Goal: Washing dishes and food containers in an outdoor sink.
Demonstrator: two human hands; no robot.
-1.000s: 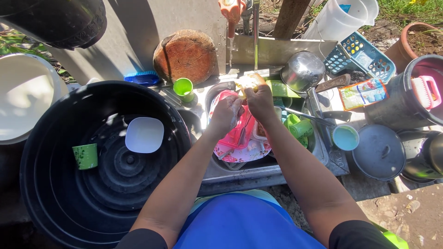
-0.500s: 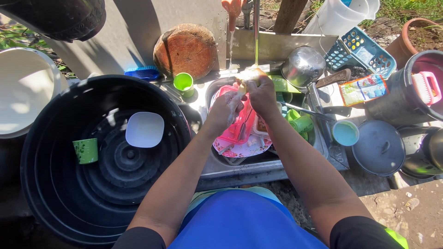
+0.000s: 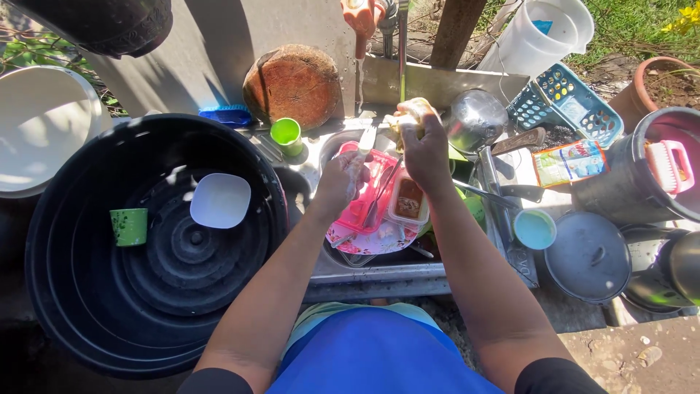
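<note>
My right hand point(image 3: 426, 149) grips a yellow soapy sponge point(image 3: 410, 111) above the back edge of the metal sink point(image 3: 379, 271). My left hand point(image 3: 341, 179), covered in suds, holds a small flat utensil point(image 3: 367, 138) whose pale blade points up toward the running water under the orange tap point(image 3: 362, 14). Below my hands lie a pink plastic container point(image 3: 368, 193), a flowered plate point(image 3: 379, 239) and a clear box with orange residue point(image 3: 408, 201).
A big black tub point(image 3: 87, 292) on the left holds a white square bowl point(image 3: 220, 201) and a green cup point(image 3: 129, 226). Around the sink are a green cup point(image 3: 286, 135), a round wooden board point(image 3: 293, 84), a steel pot point(image 3: 475, 120), a blue basket point(image 3: 569, 95) and a dark lid point(image 3: 587, 255).
My hands, pressed together on the sponge a second ago, have come apart. The right hand lifted the sponge up and right; the left now shows the utensil's blade by the water stream.
</note>
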